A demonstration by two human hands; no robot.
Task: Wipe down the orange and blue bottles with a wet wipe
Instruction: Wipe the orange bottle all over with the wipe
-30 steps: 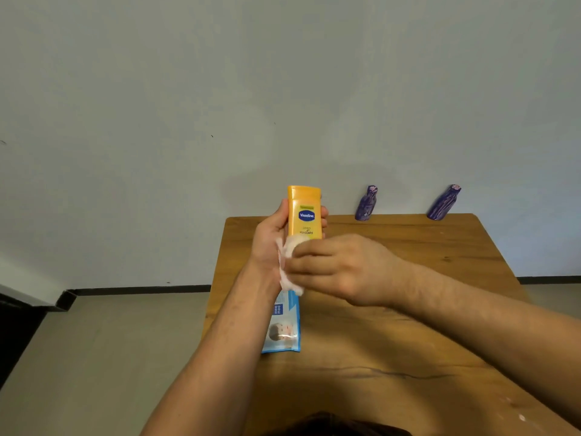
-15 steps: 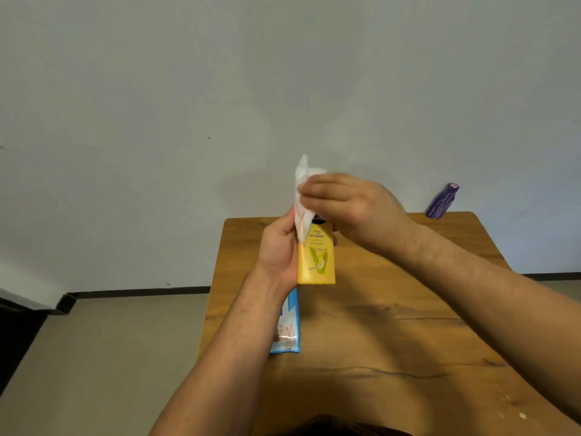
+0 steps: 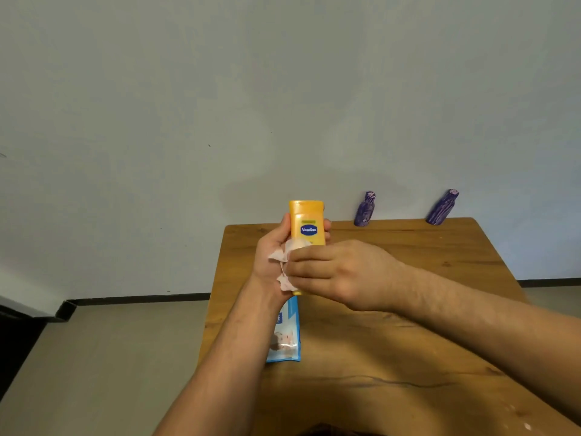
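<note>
My left hand (image 3: 273, 258) grips an orange lotion bottle (image 3: 307, 224) upright above the wooden table (image 3: 408, 341), cap end up, blue logo facing me. My right hand (image 3: 339, 272) presses a crumpled white wet wipe (image 3: 284, 256) against the bottle's lower half, fingers curled over the wipe. The bottle's bottom part is hidden behind that hand. Two blue-purple bottles stand at the table's far edge by the wall, one (image 3: 364, 209) near the middle and one (image 3: 442, 207) toward the right corner.
A blue wet wipe pack (image 3: 285, 338) lies flat on the table under my left wrist, near the left edge. A grey wall rises right behind the table. The floor drops away to the left.
My right hand slid the wipe from the bottle's top down to its lower half. The bottle's logo and the middle blue bottle show again.
</note>
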